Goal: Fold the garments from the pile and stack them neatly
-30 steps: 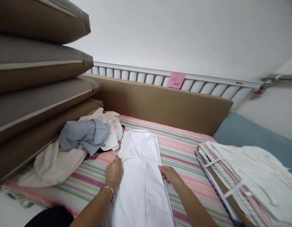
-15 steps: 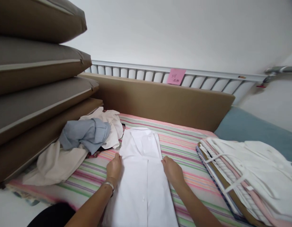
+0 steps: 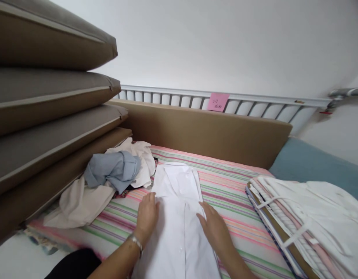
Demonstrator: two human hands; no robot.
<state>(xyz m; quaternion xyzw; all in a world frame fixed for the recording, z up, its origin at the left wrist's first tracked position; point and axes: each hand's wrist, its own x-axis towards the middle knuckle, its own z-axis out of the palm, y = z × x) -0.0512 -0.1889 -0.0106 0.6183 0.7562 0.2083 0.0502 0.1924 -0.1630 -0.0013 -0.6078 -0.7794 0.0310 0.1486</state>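
Note:
A white buttoned shirt (image 3: 174, 236), folded narrow, lies lengthwise in front of me, with its far part folded over in a layered flap. My left hand (image 3: 147, 216) rests on the shirt's left edge beside the fold, fingers extended and not gripping. On the opposite edge, my right hand (image 3: 215, 224) touches the cloth with thumb and fingers apart. A bracelet (image 3: 136, 244) circles my left wrist. Under the shirt spreads a striped sheet (image 3: 225, 193).
Crumpled clothes, a blue-grey garment (image 3: 112, 168) on top, lie at left against stacked brown cushions (image 3: 57, 143). To the right sits a pile of folded clothes (image 3: 318, 217). Behind are a brown panel (image 3: 202, 131), a radiator (image 3: 173, 100) and a pink note (image 3: 218, 102).
Both hands have loosened from pinching the shirt's edges; their fingers are now spread on the cloth. The view has shifted slightly, while the shirt lies much as before.

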